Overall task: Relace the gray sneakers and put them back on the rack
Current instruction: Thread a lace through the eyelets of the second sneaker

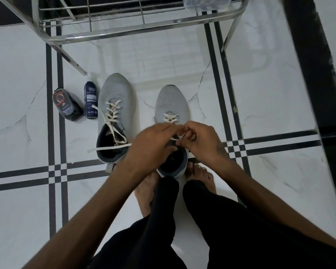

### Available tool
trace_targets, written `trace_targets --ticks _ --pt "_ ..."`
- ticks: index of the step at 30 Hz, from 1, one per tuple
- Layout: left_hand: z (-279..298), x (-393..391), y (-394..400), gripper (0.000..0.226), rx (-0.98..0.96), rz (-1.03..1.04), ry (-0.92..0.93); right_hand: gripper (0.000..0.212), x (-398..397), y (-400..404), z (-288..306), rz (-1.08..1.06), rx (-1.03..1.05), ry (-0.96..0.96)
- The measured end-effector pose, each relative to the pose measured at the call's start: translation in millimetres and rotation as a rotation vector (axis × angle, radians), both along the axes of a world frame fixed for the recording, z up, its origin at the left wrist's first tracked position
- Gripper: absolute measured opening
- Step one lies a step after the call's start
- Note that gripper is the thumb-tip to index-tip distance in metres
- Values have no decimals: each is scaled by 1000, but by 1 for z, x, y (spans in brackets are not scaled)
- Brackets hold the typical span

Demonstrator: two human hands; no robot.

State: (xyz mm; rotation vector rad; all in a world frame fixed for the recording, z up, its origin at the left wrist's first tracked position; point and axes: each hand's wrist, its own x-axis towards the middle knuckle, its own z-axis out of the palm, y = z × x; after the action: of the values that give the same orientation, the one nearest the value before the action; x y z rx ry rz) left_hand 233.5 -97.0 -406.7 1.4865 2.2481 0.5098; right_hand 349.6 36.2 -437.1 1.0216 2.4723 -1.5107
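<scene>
While both sneakers sit unracked, hands (153, 141) pinch the right sneaker's lace (179, 135).

head view, steeply down, close above floor (279, 84)

Bottle (91, 100) label print too small

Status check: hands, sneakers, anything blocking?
Both hands pinching lace on right sneaker. Left sneaker laced, untied. Rack ahead; nothing blocking.
</scene>
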Motion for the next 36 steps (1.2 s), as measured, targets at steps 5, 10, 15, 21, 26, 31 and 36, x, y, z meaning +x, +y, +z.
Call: trace_targets --ticks 5,10,15,21,26,31,36 --pt "-13 -7 6 33 -38 101 -118 35 3 -2 -1 -73 -177 57" --pt "-22 -13 2 15 -1 4 -169 32 9 -2 -11 -86 -281 107" --pt "-25 -23 2 14 -75 -37 -261 23 16 1 -16 -97 -435 152" --pt "-24 -19 -2 18 -24 -84 -101 22 17 4 -18 -82 -385 138" --pt "-33 -11 -18 15 64 179 29 51 16 -1 -20 93 3 -2" --pt "-44 11 -6 22 44 246 96 24 8 -10 -23 -1 164 44" --pt "-56 15 6 23 28 239 173 19 16 4 -24 -149 -162 2"
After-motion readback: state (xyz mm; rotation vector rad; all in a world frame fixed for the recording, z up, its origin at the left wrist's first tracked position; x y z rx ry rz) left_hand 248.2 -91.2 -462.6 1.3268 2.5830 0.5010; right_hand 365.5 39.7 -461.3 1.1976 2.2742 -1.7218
